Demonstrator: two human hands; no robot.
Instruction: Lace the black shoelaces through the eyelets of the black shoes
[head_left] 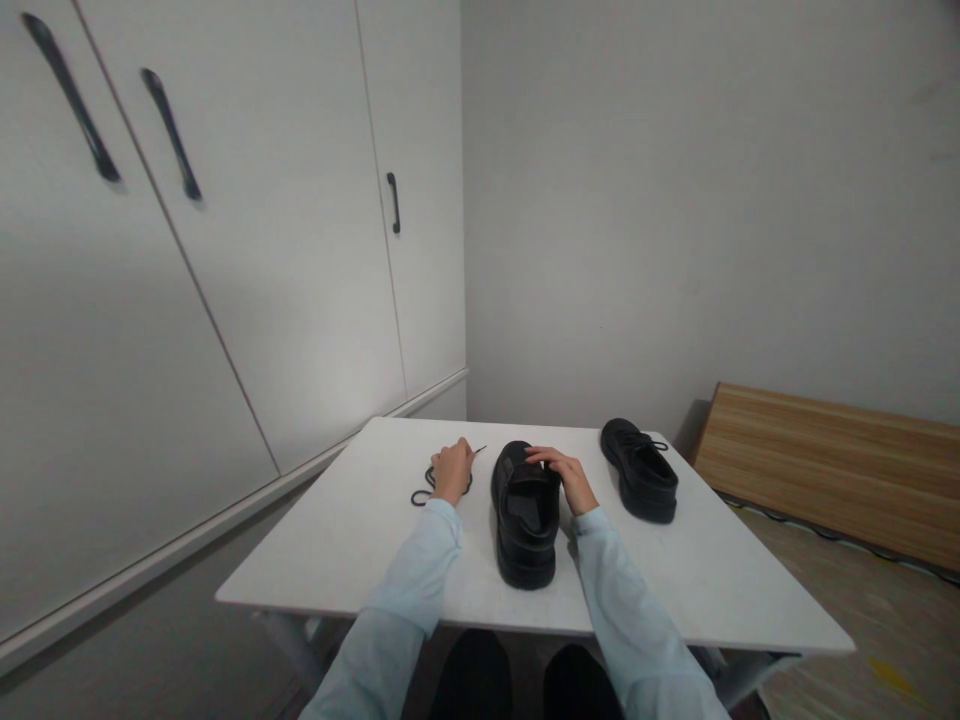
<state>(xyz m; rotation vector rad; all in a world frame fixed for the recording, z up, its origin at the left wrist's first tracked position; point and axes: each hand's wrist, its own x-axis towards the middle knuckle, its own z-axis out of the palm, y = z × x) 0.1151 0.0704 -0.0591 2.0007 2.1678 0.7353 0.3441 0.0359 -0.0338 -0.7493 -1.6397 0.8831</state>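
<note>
Fingers [469, 452] seemingly pinch black lace [421, 497]; right hand [571, 482] touches shoe [525, 545].

White cabinet doors [292, 230] lining L side, 3 dark handles [172, 135] showing. Grey wall [675, 200] rising behind white table [337, 550]. Wood-grain panel [832, 470] sitting nr wall, R side, dark wavy strip [832, 535] running along lower edge. Yellow mark [892, 678] showing on floor [817, 610], btm R.

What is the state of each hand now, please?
Left hand: closed, fingers pinching the black shoelace.
Right hand: open, fingers laid on the nearer black shoe.
</note>
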